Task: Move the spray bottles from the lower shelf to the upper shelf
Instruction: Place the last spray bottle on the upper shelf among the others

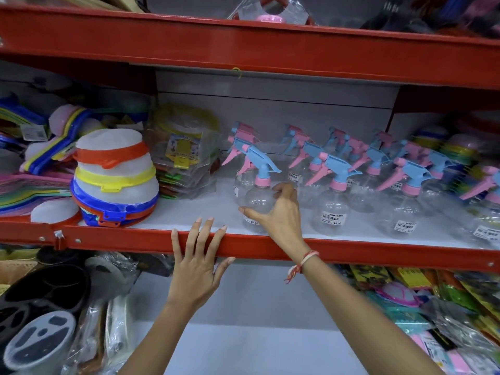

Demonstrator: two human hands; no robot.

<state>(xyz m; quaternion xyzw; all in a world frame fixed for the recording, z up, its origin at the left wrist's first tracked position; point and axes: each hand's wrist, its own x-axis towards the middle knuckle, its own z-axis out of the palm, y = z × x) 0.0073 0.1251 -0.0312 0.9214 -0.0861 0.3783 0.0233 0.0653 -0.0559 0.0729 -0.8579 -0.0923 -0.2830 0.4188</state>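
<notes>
Several clear spray bottles (pixel 331 212) with blue and pink trigger heads stand in rows on the grey board of the middle shelf (pixel 378 253), which has a red front edge. My right hand (pixel 281 215) is curled around the body of the front-left spray bottle (pixel 258 200), which stands upright near the shelf's front edge. My left hand (pixel 197 255) lies flat on the red edge, to the left of that bottle, fingers spread over the lip and thumb below it. It holds nothing. The lower shelf (pixel 257 307) beneath shows a bare grey board between my arms.
Stacked round lidded containers (pixel 115 180) and bagged goods (pixel 186 152) sit left of the bottles. Coloured items crowd the far right (pixel 465 147). A red upper shelf (pixel 243 44) hangs overhead. Black trays (pixel 46 296) and packaged goods (pixel 446 307) flank the lower shelf.
</notes>
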